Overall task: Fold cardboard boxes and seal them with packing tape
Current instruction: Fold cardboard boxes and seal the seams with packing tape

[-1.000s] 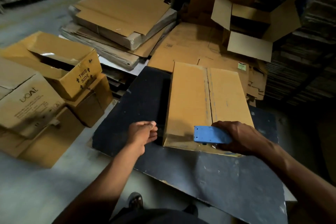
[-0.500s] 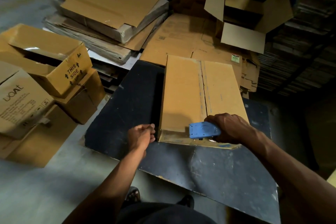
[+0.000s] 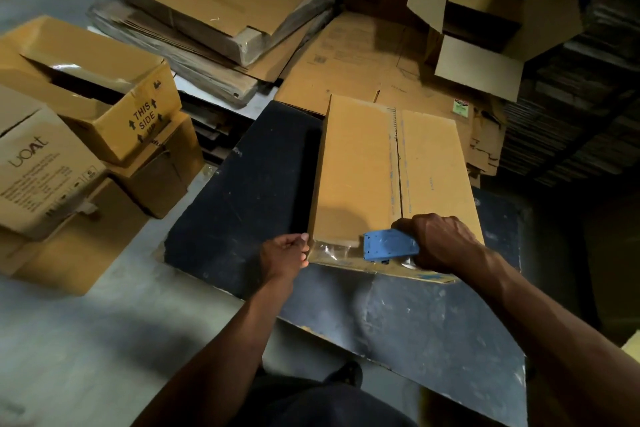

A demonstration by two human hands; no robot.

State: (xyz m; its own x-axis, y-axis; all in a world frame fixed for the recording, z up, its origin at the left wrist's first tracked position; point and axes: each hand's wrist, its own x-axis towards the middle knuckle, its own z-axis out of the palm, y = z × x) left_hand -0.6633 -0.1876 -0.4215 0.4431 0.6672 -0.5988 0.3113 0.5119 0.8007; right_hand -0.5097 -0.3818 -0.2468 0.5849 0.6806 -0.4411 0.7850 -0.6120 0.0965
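Cardboard box (image 3: 391,180) sits flaps closed on the dark board (image 3: 415,322), long axis running away from the camera, centre seam up. Right hand (image 3: 441,246) reaches in from lower right, forearm angled across the board, fingers clenched round the blue tape dispenser (image 3: 389,246), which presses on the box's near edge just left of the seam. Clear tape (image 3: 329,250) runs along that edge from the dispenser to the near-left corner. Left hand (image 3: 285,255) comes up from below, wrist straight, fingers curled against that corner, thumb on top; looks like it pinches the tape end, can't tell for sure.
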